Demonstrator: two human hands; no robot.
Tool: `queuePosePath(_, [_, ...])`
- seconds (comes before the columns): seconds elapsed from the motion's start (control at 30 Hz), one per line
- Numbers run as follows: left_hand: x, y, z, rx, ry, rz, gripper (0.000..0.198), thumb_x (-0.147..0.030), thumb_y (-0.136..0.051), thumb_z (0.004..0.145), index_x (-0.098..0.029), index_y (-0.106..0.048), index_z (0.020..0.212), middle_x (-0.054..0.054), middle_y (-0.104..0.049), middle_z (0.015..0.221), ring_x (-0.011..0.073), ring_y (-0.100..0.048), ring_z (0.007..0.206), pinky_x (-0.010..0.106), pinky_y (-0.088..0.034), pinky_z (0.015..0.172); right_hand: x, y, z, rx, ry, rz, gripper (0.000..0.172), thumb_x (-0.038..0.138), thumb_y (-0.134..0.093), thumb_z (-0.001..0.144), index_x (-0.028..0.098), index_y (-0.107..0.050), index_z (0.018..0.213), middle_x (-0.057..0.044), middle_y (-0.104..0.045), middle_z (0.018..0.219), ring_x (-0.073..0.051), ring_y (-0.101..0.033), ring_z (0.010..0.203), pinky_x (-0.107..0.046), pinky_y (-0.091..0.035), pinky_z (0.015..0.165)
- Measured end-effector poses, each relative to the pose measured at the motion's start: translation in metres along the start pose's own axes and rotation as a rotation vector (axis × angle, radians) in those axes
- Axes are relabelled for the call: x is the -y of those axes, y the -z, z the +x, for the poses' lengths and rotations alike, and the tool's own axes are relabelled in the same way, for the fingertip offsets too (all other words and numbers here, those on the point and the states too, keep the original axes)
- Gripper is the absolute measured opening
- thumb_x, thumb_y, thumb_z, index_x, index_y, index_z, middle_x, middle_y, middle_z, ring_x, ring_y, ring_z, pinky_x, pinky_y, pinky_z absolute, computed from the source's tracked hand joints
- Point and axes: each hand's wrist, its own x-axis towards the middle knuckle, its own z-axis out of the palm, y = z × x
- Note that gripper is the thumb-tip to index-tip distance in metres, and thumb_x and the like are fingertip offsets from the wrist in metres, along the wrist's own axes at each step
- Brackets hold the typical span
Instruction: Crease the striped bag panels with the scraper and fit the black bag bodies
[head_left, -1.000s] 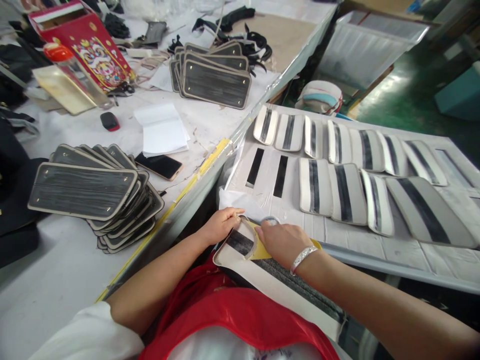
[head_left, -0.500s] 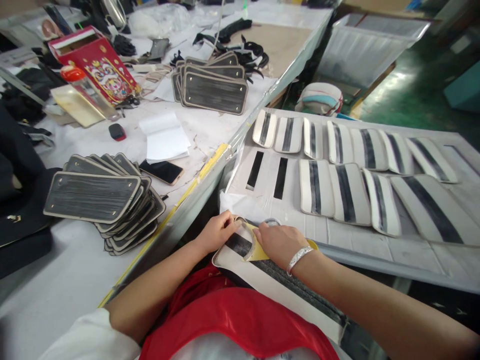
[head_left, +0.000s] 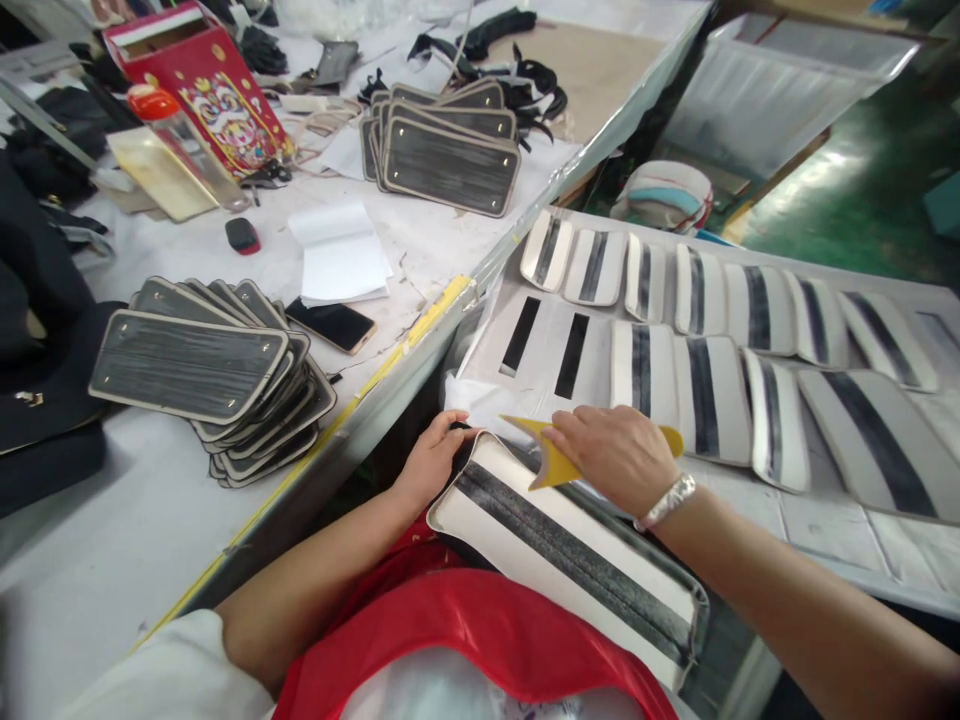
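A white panel (head_left: 517, 478) with a dark stripe down its length lies slanted in front of my body. My left hand (head_left: 431, 462) is closed at the panel's far left corner, with thumb and fingers at its edge; a bit of black material shows by the fingertips. My right hand (head_left: 611, 450) grips a yellow scraper (head_left: 561, 470), its concave, two-pointed end toward the left. The scraper is over the panel's far edge; whether it touches cannot be made out. A silver bracelet circles the right wrist.
Striped pale panels (head_left: 701, 395) lie in two rows on the right-hand board (head_left: 480, 350). Dark rectangular plates (head_left: 187, 365) are stacked on the left table, beside a phone (head_left: 334, 325). Another plate stack (head_left: 450, 165), a red box (head_left: 225, 110) and a bottle (head_left: 176, 140) stand farther back.
My right hand has lifted the scraper away from the panel's left end and moved right, uncovering the stripe. My left hand has shifted slightly left, still at the corner. The camera view has shifted.
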Motion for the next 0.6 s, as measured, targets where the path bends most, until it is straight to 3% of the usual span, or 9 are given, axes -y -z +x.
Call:
queuePosePath(0.13, [-0.007,0.002,0.007,0.059,-0.027,0.163,0.030,-0.028,-0.051,0.079,-0.016,-0.055,0.106,0.007,-0.066,0.101,0.0192,-0.060,0.094,0.030,-0.044,0.085,-0.017,-0.007,0.035,0.162,0.051,0.051,0.047,0.043,-0.023,0.095,0.019,-0.062,0.086,-0.005,-0.067,0.081,-0.017,-0.060,0.074,-0.027,-0.032,0.063])
queuePosePath(0.2, [-0.011,0.005,0.013,0.090,-0.100,0.362,0.027,-0.026,-0.054,0.076,-0.015,-0.058,0.101,0.007,-0.066,0.098,0.0184,-0.060,0.090,0.029,-0.044,0.083,-0.015,-0.005,0.042,0.185,0.070,0.075,0.050,0.044,-0.021,0.094,0.019,-0.063,0.085,-0.006,-0.067,0.084,-0.017,-0.061,0.077,-0.028,-0.034,0.064])
queuePosePath(0.3, [-0.022,0.012,0.020,0.085,-0.239,0.869,0.016,-0.029,-0.054,0.075,-0.017,-0.061,0.081,0.005,-0.063,0.085,0.0175,-0.059,0.078,0.029,-0.045,0.073,-0.004,0.005,0.034,0.184,0.079,0.081,0.051,0.046,-0.020,0.093,0.019,-0.062,0.083,-0.006,-0.066,0.081,-0.019,-0.061,0.076,-0.028,-0.036,0.061])
queuePosePath(0.4, [-0.035,0.015,0.022,0.198,-0.299,1.252,0.028,-0.038,-0.044,0.082,-0.016,-0.060,0.072,0.007,-0.061,0.077,0.0186,-0.058,0.070,0.029,-0.044,0.064,0.010,0.009,0.019,0.203,0.058,0.056,0.048,0.046,-0.022,0.093,0.019,-0.061,0.083,-0.007,-0.066,0.076,-0.022,-0.063,0.072,-0.029,-0.038,0.058])
queuePosePath(0.5, [-0.044,0.013,0.023,0.345,-0.367,1.453,0.032,-0.031,-0.036,0.086,-0.016,-0.062,0.076,0.010,-0.064,0.079,0.0214,-0.061,0.072,0.031,-0.043,0.062,0.023,0.004,0.010,0.188,0.010,0.039,0.046,0.044,-0.021,0.093,0.018,-0.059,0.086,-0.009,-0.066,0.077,-0.024,-0.064,0.070,-0.031,-0.041,0.056])
queuePosePath(0.6, [-0.048,0.009,0.023,0.405,-0.414,1.562,0.026,-0.024,-0.039,0.083,-0.015,-0.062,0.078,0.011,-0.065,0.080,0.0238,-0.063,0.074,0.031,-0.043,0.060,0.031,-0.003,0.007,0.171,-0.024,0.046,0.045,0.043,-0.019,0.094,0.018,-0.057,0.087,-0.009,-0.066,0.077,-0.025,-0.064,0.069,-0.032,-0.043,0.055])
